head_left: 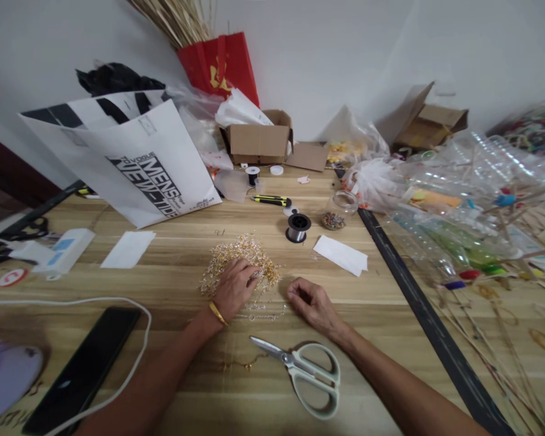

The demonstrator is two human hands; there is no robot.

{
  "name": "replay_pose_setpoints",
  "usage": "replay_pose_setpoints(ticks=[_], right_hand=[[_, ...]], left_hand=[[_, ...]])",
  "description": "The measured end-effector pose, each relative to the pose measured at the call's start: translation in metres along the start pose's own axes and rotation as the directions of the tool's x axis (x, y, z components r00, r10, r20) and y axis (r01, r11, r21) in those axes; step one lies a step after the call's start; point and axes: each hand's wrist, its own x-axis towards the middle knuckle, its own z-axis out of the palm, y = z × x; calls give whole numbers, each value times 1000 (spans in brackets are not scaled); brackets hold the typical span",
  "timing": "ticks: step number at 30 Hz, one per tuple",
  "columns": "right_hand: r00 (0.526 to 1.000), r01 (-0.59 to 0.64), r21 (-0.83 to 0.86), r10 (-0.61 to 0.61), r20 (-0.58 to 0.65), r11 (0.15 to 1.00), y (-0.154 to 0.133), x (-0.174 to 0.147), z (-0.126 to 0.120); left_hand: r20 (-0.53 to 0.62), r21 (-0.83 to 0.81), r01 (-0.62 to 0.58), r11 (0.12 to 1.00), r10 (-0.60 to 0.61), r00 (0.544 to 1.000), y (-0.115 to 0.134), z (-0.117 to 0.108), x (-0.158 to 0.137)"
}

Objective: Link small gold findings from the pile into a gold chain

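My left hand (237, 283), with a gold bangle at the wrist, rests on a heap of small gold and clear beads (227, 248). Its fingers are bent down and drawn together among the beads; whatever they pinch is hidden. To the right of the heap, my right hand (312, 303) lies with curled fingers, thumb and forefinger pressed together. Anything between them is too small to make out. A beaded chain (258, 316) lies between the hands. Closer to me are scissors (300, 369) with pale handles, blades partly apart, and a short gold chain (247, 366).
A wire spool (298, 228), a glass jar of beads (338, 212), a box cutter (271, 200) and white paper (342, 254) lie beyond. Left are a phone (84, 369), a white cable (148, 321) and a paper bag (131, 160). Plastic bottles (440, 242) crowd the right.
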Motion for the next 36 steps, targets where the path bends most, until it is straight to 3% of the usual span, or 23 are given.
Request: replay_pose_setpoints(ticks=[7,25,30,36], right_hand=[[1000,15,-25,-15,6,1000,1,0,0],[992,-121,123,122,-4,985,4,6,4],[989,-148,146,149,9,978,-1,11,4],[995,-103,131,99,32,986,0,13,2]], left_hand=[[54,0,29,1000,-29,998,3,-6,2],[100,-141,102,985,-89,991,2,-23,10],[124,-157,32,987,-13,992,12,-22,20],[117,-107,-67,992,80,990,20,-4,39]])
